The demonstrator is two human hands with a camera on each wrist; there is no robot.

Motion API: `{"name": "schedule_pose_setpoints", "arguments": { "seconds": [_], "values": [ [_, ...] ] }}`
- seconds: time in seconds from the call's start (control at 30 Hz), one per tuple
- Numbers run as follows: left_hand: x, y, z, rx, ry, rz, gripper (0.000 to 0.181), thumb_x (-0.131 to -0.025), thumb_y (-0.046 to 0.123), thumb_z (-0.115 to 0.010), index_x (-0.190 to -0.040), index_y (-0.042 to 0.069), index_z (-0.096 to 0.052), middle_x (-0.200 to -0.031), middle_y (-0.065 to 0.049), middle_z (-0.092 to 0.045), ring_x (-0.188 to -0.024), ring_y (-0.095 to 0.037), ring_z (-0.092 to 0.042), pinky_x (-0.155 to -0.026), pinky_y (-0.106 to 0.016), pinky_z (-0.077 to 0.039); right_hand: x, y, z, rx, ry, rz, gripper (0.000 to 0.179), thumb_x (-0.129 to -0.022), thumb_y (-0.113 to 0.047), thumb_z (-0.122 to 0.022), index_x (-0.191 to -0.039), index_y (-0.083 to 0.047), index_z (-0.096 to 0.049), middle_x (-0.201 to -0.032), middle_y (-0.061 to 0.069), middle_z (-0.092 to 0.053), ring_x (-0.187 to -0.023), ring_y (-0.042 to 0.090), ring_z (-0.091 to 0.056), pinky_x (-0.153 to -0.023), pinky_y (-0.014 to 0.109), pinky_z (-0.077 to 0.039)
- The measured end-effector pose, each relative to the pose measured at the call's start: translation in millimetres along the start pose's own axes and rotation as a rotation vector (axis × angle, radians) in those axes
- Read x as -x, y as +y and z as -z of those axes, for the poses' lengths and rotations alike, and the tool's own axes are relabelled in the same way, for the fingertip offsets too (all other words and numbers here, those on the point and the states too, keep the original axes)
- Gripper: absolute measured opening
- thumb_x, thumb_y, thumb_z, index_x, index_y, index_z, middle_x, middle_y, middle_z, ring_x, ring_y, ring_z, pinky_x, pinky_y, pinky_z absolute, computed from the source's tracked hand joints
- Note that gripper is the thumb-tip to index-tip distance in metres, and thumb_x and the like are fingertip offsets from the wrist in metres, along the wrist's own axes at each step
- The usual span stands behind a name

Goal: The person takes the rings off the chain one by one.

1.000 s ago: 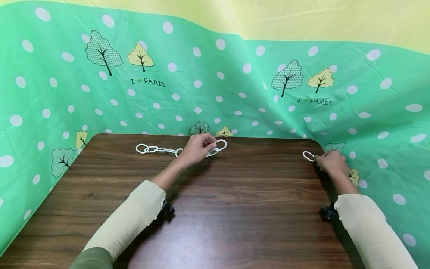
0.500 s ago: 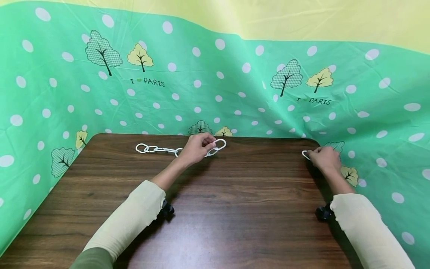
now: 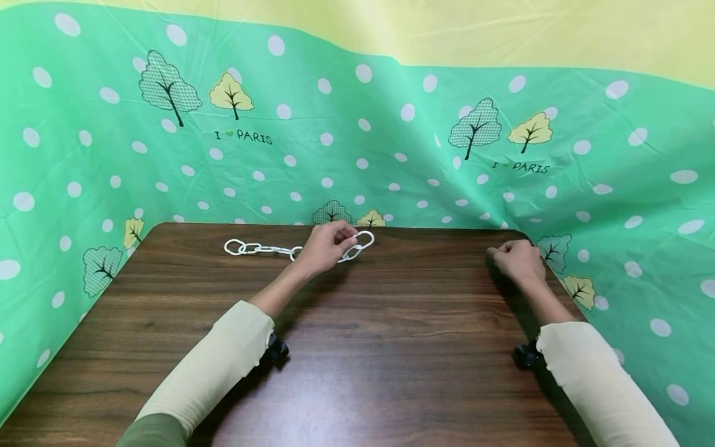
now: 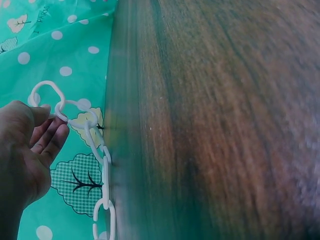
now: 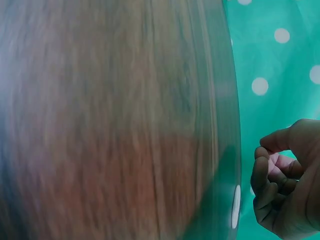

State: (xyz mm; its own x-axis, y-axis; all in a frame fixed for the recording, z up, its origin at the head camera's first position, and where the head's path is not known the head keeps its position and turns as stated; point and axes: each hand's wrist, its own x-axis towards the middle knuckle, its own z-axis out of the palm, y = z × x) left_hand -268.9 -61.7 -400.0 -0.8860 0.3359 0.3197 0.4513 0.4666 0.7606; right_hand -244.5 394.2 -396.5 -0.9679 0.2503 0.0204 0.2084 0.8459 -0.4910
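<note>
We risk dropping the far chain [image 3: 272, 249] if our left hand [image 3: 326, 249], pinching it, slackens; our right hand [image 3: 521, 261] presses fingertips [image 5: 276, 140] together.

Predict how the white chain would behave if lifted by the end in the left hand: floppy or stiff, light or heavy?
The chain is probably floppy: its links hook loosely together and angle differently. It seems light for its size, since the links are thin and open. Its other end would likely trail, being stretched along the table.
</note>
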Motion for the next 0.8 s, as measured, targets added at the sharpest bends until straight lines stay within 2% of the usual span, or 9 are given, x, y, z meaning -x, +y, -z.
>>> {"name": "schedule_pose_setpoints", "arguments": {
  "seconds": [0.37,0.57,0.8],
  "values": [
    [0.1,0.8,0.4,0.015,0.000,0.008,0.012,-0.110,0.013,-0.075,-0.117,0.004,-0.079,-0.107,-0.011,-0.084,-0.096,-0.022,-0.078,-0.081,-0.029,-0.059,7.4,-24.7,-9.3,-0.018,-0.028,0.082,0.051,-0.112,-0.050,-0.064,-0.092,-0.006,-0.078,-0.077,0.003,-0.075,-0.071,0.025,-0.065,-0.061,0.039,-0.048],
    [0.0,1.4,0.1,0.019,0.002,0.010,0.012,-0.109,0.011,-0.075,-0.118,0.003,-0.079,-0.108,-0.012,-0.084,-0.097,-0.025,-0.078,-0.083,-0.031,-0.059,10.1,-36.0,-13.7,-0.024,-0.042,0.103,0.052,-0.113,-0.050,-0.063,-0.091,-0.005,-0.078,-0.071,0.000,-0.071,-0.070,0.023,-0.064,-0.068,0.043,-0.047],
    [-0.4,0.0,-0.3,0.020,0.007,0.001,0.012,-0.109,0.011,-0.075,-0.117,0.003,-0.079,-0.107,-0.012,-0.084,-0.097,-0.024,-0.079,-0.084,-0.031,-0.060,9.8,-45.6,-21.5,-0.052,-0.046,0.135,0.044,-0.111,-0.042,-0.068,-0.094,-0.003,-0.079,-0.069,0.000,-0.072,-0.065,0.021,-0.065,-0.060,0.038,-0.048]
  ]
}}
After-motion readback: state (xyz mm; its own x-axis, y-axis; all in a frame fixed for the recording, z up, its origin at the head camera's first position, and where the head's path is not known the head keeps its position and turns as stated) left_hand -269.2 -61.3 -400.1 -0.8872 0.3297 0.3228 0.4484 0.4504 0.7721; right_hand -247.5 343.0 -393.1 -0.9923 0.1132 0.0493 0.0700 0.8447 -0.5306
